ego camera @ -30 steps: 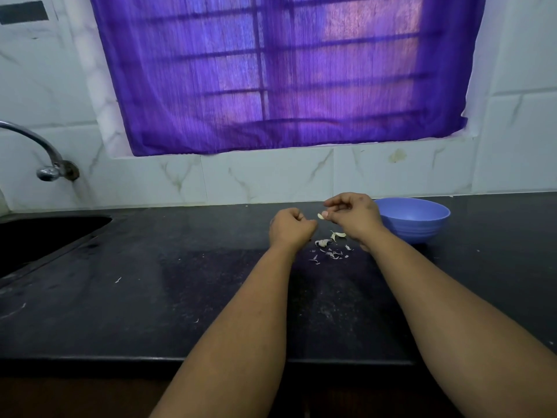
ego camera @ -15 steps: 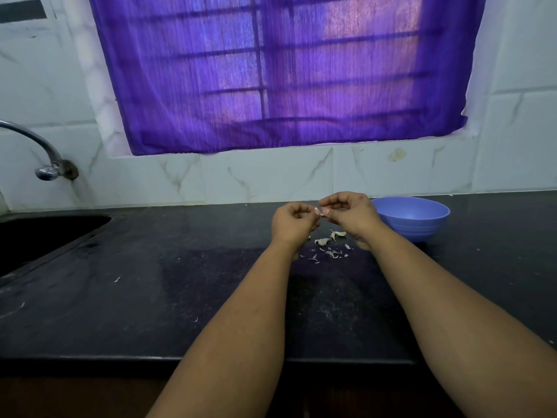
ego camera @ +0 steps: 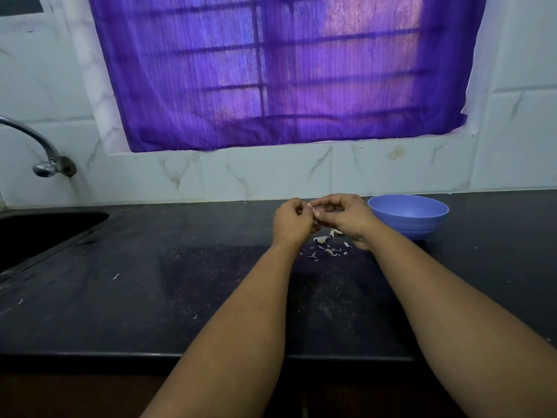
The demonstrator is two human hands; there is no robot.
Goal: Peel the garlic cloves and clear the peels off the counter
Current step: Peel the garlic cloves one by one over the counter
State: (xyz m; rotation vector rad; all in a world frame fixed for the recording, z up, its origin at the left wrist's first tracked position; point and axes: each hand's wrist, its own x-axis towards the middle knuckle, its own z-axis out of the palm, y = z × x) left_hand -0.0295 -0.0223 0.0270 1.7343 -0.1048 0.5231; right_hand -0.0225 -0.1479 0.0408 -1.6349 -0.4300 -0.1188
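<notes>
Both hands are raised together above the rear part of the black stone bench [ego camera: 150, 297], near its back edge. The left hand [ego camera: 291, 223] has its fingers curled, and the right hand [ego camera: 343, 217] meets it fingertip to fingertip. Between them, a small pale garlic clove [ego camera: 315, 211] is pinched; the grip of each hand is narrow and closes on the clove. Directly beneath the hands, a scatter of thin whitish garlic peels [ego camera: 328, 247] lies on the bench surface. A round blue plastic bowl [ego camera: 410, 217] stands upright just beside the right hand, toward the right end of the bench. A dark recessed sink [ego camera: 36, 233] occupies the left end.
</notes>
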